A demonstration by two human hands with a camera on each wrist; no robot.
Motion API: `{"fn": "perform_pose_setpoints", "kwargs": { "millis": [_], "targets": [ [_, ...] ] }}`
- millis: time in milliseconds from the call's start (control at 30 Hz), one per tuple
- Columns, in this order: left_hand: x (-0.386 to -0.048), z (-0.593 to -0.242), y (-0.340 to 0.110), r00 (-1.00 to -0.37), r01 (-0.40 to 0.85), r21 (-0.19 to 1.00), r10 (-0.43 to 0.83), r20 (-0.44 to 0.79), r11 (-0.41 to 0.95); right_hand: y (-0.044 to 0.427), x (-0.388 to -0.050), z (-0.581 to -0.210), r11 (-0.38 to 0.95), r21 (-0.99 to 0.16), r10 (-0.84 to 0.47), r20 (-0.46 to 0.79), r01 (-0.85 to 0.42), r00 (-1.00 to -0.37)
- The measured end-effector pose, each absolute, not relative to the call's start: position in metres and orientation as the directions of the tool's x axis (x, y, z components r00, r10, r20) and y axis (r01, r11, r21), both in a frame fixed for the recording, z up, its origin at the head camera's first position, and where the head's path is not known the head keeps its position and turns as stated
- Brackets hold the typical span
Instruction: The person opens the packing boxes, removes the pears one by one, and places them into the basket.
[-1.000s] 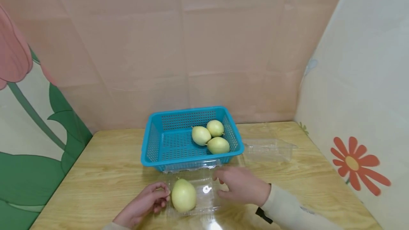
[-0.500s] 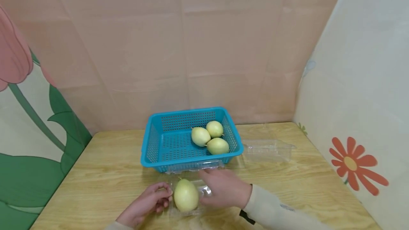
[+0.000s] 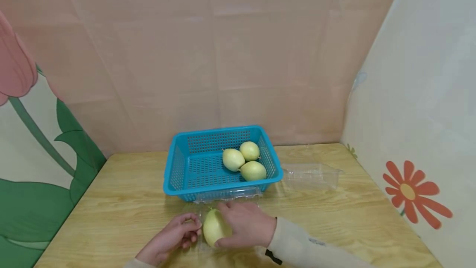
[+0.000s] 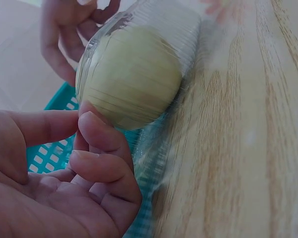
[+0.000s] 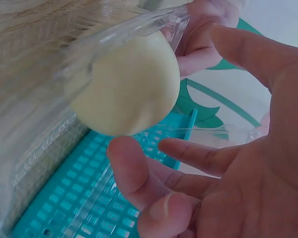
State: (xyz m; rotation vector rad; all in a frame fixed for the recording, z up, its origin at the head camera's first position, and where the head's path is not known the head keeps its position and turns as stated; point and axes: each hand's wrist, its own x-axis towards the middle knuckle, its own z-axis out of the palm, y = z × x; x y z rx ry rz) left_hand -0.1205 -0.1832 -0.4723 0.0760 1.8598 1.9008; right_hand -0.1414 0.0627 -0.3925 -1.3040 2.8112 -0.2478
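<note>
A pale green pear (image 3: 214,227) lies at the left end of a clear plastic clamshell box (image 3: 232,194) on the table. My left hand (image 3: 174,233) pinches the left rim of the box between thumb and fingers, plain in the left wrist view beside the pear (image 4: 131,77). Over the box is my right hand (image 3: 247,224), right of the pear and covering part of it. Seen from the right wrist, the right hand's thumb and fingers (image 5: 126,166) are spread either side of the pear; contact is hard to tell.
Behind the clamshell stands a blue plastic basket (image 3: 178,173) with three pears (image 3: 253,171) at its right side. Another clear plastic container (image 3: 312,175) sits to the basket's right. Backdrop sheets (image 3: 416,106) rise around the wooden table (image 3: 119,202).
My right hand has moved left across the box to the pear, its fingers now around the pear's right side. The pear and box have shifted slightly right; my left hand keeps its pinch.
</note>
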Motion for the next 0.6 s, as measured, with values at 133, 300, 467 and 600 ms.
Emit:
{"fn": "perform_pose_setpoints", "kwargs": {
  "millis": [133, 300, 467, 600],
  "targets": [
    [-0.121, -0.472, -0.183, -0.882, -0.292, 0.956, 0.376, -0.283, 0.033, 0.059, -0.142, -0.395, 0.649, -0.138, -0.754, 0.022, -0.749, -0.657],
    [-0.121, -0.473, -0.183, -0.883, -0.291, 0.956, 0.374, -0.283, 0.038, 0.055, -0.142, -0.399, 0.655, -0.121, -0.75, 0.017, -0.746, -0.661],
    [-0.121, -0.473, -0.183, -0.883, -0.286, 0.957, 0.374, -0.283, 0.048, 0.053, -0.142, -0.399, 0.659, -0.132, -0.747, 0.001, -0.741, -0.665],
    [-0.122, -0.472, -0.183, -0.884, -0.282, 0.958, 0.372, -0.283, 0.059, 0.051, -0.143, -0.398, 0.66, -0.136, -0.747, -0.015, -0.739, -0.665]
  ]
}}
